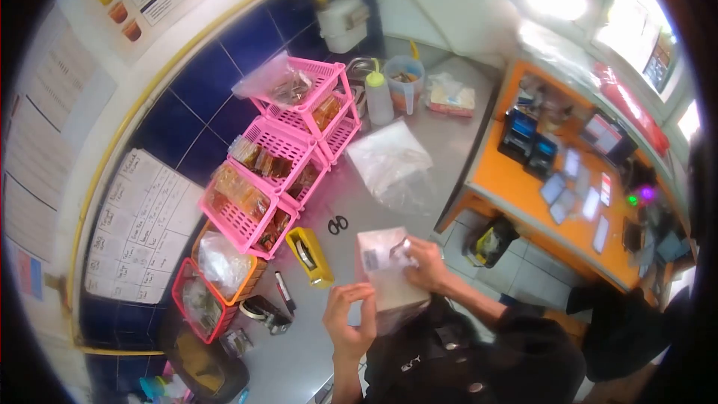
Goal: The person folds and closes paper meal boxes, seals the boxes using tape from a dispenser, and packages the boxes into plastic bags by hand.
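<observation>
A pale cardboard box (396,288) with a white label near its far end stands at the counter's front edge, close to my body. My right hand (426,263) is on the box's right side, its fingers closed on something small and shiny over the label that I cannot make out. Left of the box is my left hand (351,320), thumb and forefinger brought together; whether anything thin is between them is too small to tell. A yellow tape dispenser (309,256) lies beyond my left hand, and black-handled scissors (338,224) lie farther back.
Pink stacked baskets (280,151) with packets line the wall. Clear plastic bags (393,161), a squeeze bottle (379,97) and a jug (404,82) stand behind. Red and orange baskets (228,269) and a marker (285,293) are at left. An orange desk (523,198) holds devices.
</observation>
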